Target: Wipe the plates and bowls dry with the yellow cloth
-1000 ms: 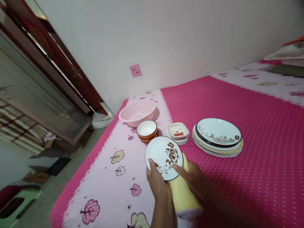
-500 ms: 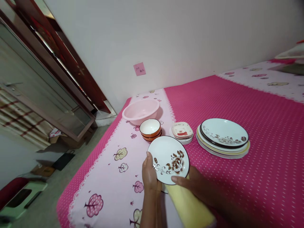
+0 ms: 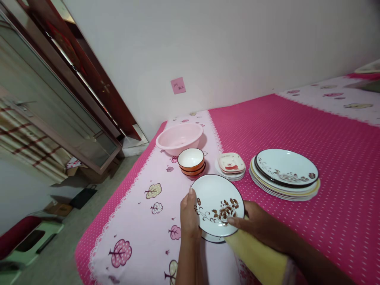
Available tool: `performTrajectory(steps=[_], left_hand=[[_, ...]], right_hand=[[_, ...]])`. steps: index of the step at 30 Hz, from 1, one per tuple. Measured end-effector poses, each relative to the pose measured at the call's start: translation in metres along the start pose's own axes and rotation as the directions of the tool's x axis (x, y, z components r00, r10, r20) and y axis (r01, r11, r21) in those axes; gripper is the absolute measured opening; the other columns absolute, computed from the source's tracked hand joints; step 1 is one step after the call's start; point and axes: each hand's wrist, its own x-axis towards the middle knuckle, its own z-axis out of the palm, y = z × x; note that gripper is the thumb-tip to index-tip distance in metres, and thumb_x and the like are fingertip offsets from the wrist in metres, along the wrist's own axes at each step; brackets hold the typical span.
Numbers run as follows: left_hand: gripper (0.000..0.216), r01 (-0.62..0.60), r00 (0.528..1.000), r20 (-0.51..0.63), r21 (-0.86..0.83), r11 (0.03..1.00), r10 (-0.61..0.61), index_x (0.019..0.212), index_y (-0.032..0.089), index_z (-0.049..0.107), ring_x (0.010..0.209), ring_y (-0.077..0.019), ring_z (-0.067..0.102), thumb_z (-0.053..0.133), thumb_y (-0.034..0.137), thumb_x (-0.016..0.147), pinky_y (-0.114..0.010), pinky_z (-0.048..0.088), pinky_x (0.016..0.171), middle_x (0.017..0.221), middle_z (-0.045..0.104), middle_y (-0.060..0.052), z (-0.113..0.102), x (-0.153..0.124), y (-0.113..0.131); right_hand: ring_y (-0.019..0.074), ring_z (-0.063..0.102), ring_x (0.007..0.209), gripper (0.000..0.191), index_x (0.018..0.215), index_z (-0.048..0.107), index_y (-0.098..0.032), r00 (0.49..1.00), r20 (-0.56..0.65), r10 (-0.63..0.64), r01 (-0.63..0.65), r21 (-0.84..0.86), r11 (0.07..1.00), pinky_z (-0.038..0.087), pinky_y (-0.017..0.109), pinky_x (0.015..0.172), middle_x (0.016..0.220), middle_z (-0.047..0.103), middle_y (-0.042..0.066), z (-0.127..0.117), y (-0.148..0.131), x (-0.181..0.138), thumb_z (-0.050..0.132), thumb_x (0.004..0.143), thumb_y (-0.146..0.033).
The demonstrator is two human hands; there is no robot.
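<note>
1. A round white plate (image 3: 217, 202) with a dark rim and brown flowers is tilting toward the camera in both hands, above the near part of the patterned bedspread (image 3: 148, 225).
2. The left hand (image 3: 190, 215) is gripping its left rim: the thumb is pointing up along the edge, the other fingers mostly hiding behind, the forearm rising steeply from below.
3. The right hand (image 3: 263, 225) is holding its right side, thumb lying across the flowers; its forearm is slanting in from the lower right.
4. A yellow cloth (image 3: 258, 255) is hanging under the right hand.
5. A second plate (image 3: 214, 238) is showing just beneath; whether it is touching the first, I cannot tell.
6. Beyond, orange bowls (image 3: 191, 163), small dishes (image 3: 231, 166) and larger plates (image 3: 285, 170) are standing in stacks.
7. A pink basin (image 3: 179, 138) is sitting behind the bowls.
</note>
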Motion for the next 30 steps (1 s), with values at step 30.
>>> performTrajectory(steps=[30], left_hand=[[0.050,0.002,0.996,-0.084,0.179,0.984,0.013,0.100,0.013,0.075,0.069,-0.0206,0.068,0.078,0.058,0.079,-0.030,0.051,0.067,0.074,0.074,-0.006,-0.014,0.009,-0.001]], right_hand=[[0.0341,0.071,0.116,0.057,0.130,0.068,-0.016,0.999,0.027,0.037,-0.040,0.084,0.996,0.054,0.048,0.103,0.126,0.076,0.014,0.002,0.033,0.014,0.072,0.086,-0.053]])
